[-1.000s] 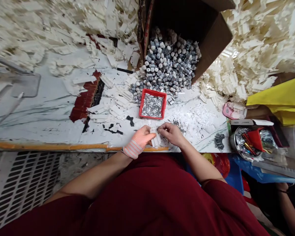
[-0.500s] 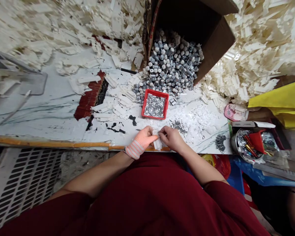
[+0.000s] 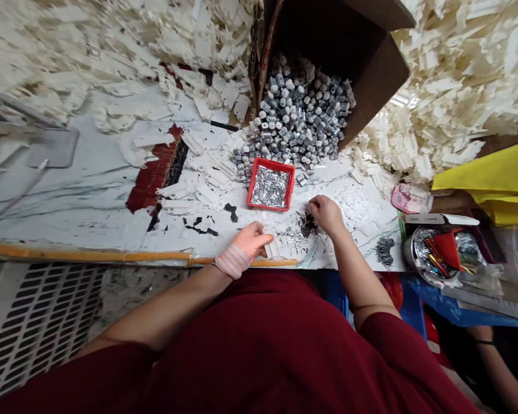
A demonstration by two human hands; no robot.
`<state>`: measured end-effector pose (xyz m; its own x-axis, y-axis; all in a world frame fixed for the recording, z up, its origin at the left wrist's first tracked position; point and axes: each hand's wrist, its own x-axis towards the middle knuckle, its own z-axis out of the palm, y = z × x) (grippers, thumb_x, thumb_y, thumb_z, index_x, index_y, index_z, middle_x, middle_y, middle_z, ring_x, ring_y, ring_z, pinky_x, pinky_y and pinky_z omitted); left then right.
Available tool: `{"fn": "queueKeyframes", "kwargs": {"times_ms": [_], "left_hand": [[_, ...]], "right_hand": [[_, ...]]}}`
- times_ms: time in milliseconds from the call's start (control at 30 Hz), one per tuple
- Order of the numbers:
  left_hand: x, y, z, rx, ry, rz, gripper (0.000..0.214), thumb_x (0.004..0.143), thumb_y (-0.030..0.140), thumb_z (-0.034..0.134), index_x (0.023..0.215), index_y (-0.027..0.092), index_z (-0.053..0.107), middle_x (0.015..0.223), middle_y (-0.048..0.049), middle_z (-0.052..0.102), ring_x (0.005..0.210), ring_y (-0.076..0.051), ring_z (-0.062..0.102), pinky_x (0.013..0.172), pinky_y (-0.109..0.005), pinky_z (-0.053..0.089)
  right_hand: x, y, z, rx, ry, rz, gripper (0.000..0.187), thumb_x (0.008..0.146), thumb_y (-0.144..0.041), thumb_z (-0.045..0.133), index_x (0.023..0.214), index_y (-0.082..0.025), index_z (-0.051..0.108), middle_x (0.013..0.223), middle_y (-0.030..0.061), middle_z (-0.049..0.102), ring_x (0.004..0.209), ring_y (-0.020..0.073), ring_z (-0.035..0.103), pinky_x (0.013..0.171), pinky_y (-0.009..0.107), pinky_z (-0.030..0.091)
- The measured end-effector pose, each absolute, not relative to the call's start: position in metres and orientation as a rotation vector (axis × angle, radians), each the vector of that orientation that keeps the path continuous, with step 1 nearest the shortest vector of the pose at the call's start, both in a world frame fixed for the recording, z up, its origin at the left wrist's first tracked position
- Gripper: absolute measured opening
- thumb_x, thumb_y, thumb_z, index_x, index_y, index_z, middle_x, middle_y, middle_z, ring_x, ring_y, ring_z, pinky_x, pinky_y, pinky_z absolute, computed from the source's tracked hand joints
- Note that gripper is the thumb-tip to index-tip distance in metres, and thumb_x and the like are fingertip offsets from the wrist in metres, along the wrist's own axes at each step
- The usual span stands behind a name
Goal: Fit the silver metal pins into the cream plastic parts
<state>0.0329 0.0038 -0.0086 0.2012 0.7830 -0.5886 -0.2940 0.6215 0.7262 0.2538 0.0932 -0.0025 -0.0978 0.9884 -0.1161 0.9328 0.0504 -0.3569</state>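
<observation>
The left hand (image 3: 243, 247) pinches a white plastic part (image 3: 273, 248) before its thumb, best held steady; close beside the right hand (image 3: 327, 215) lie dark pieces (image 3: 304, 223); its grip one cannot tell.

1. Our desk (image 3: 90, 218) is white and veined.
2. On it we see a red tray (image 3: 269, 207), loose silver pins (image 3: 292, 242) and dark pieces (image 3: 304, 222).
3. We also see an open carton (image 3: 373, 86) and heaped whitish plastic parts (image 3: 449, 86).

Pins (image 3: 294, 240) lie on tbl (image 3: 97, 198) before tray (image 3: 251, 188), box (image 3: 373, 86) behind, pot (image 3: 410, 253) to R
</observation>
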Motion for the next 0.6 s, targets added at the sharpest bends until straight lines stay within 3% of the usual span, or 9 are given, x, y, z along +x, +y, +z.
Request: {"fn": "queueKeyframes", "kwargs": {"times_ms": [267,600], "left_hand": [[0.034,0.006,-0.005,0.576,1.175,0.774,0.031,0.061,0.026,0.067,0.073,0.02,0.039,0.057,0.0077,0.046,0.049,-0.009,0.05,0.041,-0.019,0.042],[0.032,0.007,-0.018,0.674,1.235,0.759,0.027,0.063,0.025,0.065,0.073,0.02,0.041,0.052,0.0083,0.047,0.046,-0.01,0.051,0.042,-0.021,0.043]], "right_hand": [[0.219,0.128,-0.025,-1.868,-2.446,0.38,0.02,0.092,-0.03,0.047,0.098,-0.02,0.063,0.106,0.0103,0.061,0.096,0.0231,0.056,0.072,0.03,0.043],[0.229,0.066,-0.026,-1.758,-2.484,0.414,0.02,0.093,-0.03,0.048,0.091,-0.017,0.062,0.104,0.0117,0.059,0.097,0.0239,0.05,0.083,0.035,0.042]]}}
